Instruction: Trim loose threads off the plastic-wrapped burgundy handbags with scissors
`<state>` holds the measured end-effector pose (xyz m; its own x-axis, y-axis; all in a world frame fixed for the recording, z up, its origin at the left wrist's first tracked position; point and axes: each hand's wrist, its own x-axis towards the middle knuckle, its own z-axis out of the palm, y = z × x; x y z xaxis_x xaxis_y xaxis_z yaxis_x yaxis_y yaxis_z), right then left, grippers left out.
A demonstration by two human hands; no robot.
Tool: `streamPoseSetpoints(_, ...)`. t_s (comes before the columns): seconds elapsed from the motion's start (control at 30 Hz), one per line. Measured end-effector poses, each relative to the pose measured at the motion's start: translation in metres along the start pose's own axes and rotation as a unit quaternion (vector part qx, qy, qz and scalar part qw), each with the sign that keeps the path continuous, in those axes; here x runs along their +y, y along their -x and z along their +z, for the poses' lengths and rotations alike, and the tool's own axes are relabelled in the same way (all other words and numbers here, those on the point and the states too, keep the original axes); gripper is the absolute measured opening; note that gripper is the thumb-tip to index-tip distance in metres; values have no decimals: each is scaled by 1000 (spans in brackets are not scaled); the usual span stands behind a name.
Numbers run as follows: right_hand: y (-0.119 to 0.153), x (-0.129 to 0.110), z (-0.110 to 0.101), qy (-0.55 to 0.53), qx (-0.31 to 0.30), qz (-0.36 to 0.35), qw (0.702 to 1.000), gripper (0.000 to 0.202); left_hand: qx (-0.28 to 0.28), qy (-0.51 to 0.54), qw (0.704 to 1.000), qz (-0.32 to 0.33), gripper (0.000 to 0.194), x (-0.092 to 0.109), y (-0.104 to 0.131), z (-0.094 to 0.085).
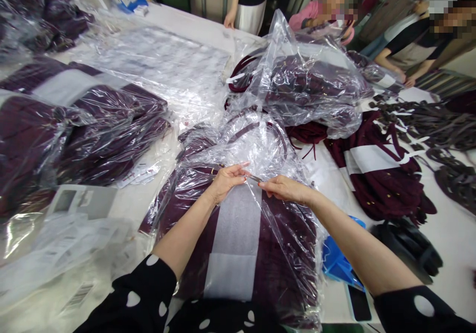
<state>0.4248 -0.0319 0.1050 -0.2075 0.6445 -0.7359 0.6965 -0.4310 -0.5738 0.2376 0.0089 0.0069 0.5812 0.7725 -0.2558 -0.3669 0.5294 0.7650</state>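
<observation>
A dark maroon bag [286, 253] with a white paper band [238, 224] round it lies in front of me inside a clear plastic cover [193, 184]. My left hand [229, 180] is closed, its thumb and fingers pinching the plastic over the upper end of the band. Close beside it, my right hand [284, 189] grips a small, thin metal tool [256, 178] that points at the left fingertips. Whether it is a blade or snips I cannot make out. Above both hands, the maroon straps [277, 132] curve under the plastic.
Plastic-wrapped maroon bags [104, 114] lie left; more [312, 75] are stacked ahead. An unwrapped maroon bag [386, 174] lies right, near dark straps [420, 119]. Labelled plastic sleeves [85, 263] lie near left, a phone [359, 303] and blue plastic [340, 258] near right. Several people [412, 50] stand across the table.
</observation>
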Motion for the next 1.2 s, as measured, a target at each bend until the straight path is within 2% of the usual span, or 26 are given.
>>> streamPoseSetpoints(0.3, -18, 1, 3, -56, -17, -9, 998, 49, -3, 34, 999, 1, 56, 1, 2, 3)
streamPoseSetpoints(0.5, -24, -10, 1, 77, 5, -55, 995, 51, 8, 41, 999, 2, 56, 0, 1, 2)
streamPoseSetpoints(0.63, -27, -16, 0, 110, -2, -79, 991, 53, -10, 27, 1000, -2, 58, -1, 2, 1)
streamPoseSetpoints(0.7, -23, -16, -2, 93, -2, -76, 993, 53, -14, 22, 1000, -2, 60, 0, 3, 0)
streamPoseSetpoints(0.8, -6, -7, -4, 5, -5, -79, 997, 49, 6, 3, 1000, 13, 57, 2, 5, 1)
streamPoseSetpoints(0.87, 10, 7, 0, -71, 41, -103, 991, 45, 33, -70, 997, 10, 49, 4, 4, 5)
streamPoseSetpoints(0.93, 26, 26, 9, -146, 144, -115, 972, 41, 56, -213, 975, -2, 38, 6, 2, 10)
streamPoseSetpoints(1.0, 37, 45, 22, -200, 247, -104, 942, 39, 49, -379, 924, -9, 23, 9, -4, 18)
streamPoseSetpoints(1.07, 42, 59, 38, -206, 297, -89, 928, 36, 20, -483, 875, 1, 16, 11, -11, 25)
streamPoseSetpoints(1.1, 43, 64, 45, -189, 307, -85, 929, 36, 9, -504, 864, 16, 16, 13, -15, 28)
streamPoseSetpoints(1.13, 44, 67, 51, -162, 313, -83, 932, 35, 3, -502, 864, 33, 14, 13, -17, 31)
streamPoseSetpoints(1.2, 45, 67, 58, -99, 332, -91, 934, 34, 6, -448, 892, 61, 8, 14, -21, 35)
